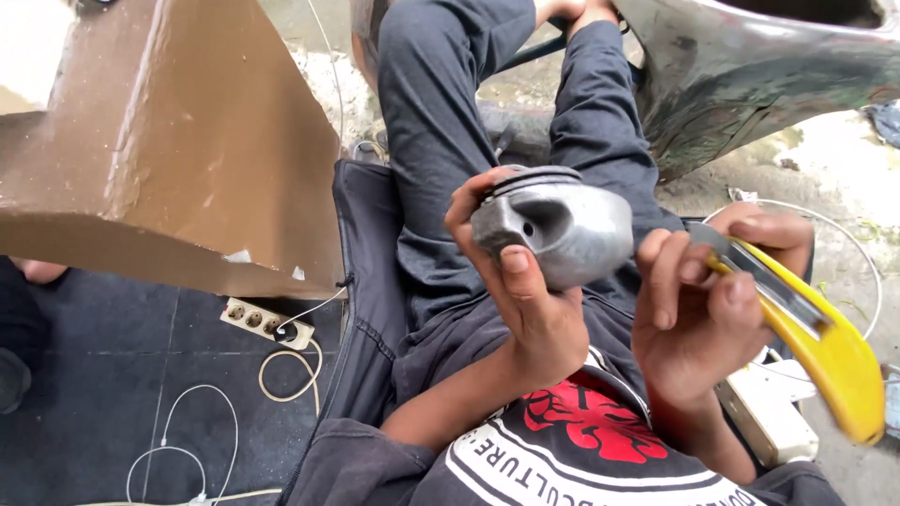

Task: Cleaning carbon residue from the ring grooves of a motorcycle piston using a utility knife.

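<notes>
Here, left hand clamped around a grey metal piston, thumb across its near face. At three o'clock from it, touching, right hand gripping a yellow utility knife.

My left hand is raised over my lap, fingers curled shut; my right hand is clenched just beside it.

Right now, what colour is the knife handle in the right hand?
Yellow, with a grey metal blade slider; utility knife in the right hand, head view.
</notes>
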